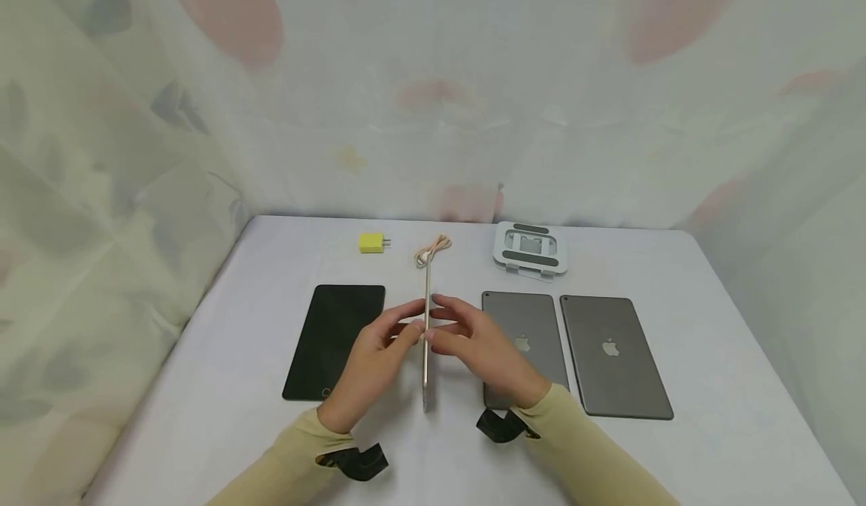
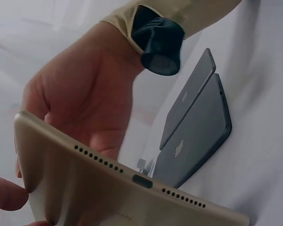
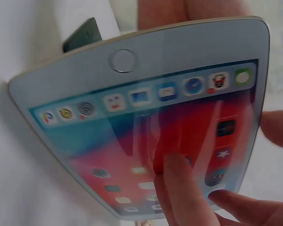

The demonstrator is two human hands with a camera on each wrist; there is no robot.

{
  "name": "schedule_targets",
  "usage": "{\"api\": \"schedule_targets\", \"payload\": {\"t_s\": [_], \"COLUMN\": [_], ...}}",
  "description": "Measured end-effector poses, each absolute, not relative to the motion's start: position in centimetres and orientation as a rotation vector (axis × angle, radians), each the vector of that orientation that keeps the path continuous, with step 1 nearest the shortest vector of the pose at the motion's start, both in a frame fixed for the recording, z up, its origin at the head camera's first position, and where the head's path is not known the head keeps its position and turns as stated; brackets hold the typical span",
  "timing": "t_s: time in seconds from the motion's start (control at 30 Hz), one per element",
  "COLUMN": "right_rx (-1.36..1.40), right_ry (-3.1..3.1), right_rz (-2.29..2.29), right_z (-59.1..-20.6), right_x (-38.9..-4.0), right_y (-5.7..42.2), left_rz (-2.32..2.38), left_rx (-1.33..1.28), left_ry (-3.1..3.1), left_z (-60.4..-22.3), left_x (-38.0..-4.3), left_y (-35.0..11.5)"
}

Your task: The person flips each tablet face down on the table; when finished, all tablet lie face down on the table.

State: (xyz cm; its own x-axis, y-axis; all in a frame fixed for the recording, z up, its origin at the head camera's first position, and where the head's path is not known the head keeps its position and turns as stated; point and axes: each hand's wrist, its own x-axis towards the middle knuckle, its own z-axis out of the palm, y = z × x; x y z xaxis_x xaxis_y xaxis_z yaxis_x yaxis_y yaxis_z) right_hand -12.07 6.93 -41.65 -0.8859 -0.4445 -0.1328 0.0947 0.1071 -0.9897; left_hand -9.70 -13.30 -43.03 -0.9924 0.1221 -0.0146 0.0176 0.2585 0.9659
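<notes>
A gold-backed tablet [image 1: 426,363] stands on its long edge on the white table, seen almost edge-on between my hands. From the left, my left hand [image 1: 375,356] holds it with fingertips against the plain back and thumb near the upper edge. My right hand [image 1: 487,352] grips it from the other side. The right wrist view shows the lit screen [image 3: 99,136] full of app icons, with right fingers [image 3: 186,193] touching the glass. Speaker holes and a charging port line the tablet's end [image 2: 141,181] in the left wrist view.
A black tablet [image 1: 331,333] lies screen-up at left. Two grey tablets, one [image 1: 528,314] partly under my right forearm and another [image 1: 612,367], lie back-up at right. Behind are a yellow plug adapter [image 1: 371,243], a coiled cable [image 1: 436,246] and a white folding stand [image 1: 531,247].
</notes>
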Motion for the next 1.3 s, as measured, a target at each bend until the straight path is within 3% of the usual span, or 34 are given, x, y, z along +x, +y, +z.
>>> {"api": "schedule_targets", "payload": {"t_s": [0.83,1.3], "right_rx": [-0.276,-0.213], "right_ry": [2.206,2.256], "right_rz": [-1.717,-1.678], "right_z": [-41.4,-42.3], "right_x": [-12.1,-12.4], "right_y": [12.2,12.3], "left_rz": [1.655,1.621], "left_rx": [0.042,-0.043], "left_ry": [2.375,2.379], "left_z": [-45.6,-45.2], "left_x": [-10.8,-10.7], "left_y": [-11.5,-12.5]}}
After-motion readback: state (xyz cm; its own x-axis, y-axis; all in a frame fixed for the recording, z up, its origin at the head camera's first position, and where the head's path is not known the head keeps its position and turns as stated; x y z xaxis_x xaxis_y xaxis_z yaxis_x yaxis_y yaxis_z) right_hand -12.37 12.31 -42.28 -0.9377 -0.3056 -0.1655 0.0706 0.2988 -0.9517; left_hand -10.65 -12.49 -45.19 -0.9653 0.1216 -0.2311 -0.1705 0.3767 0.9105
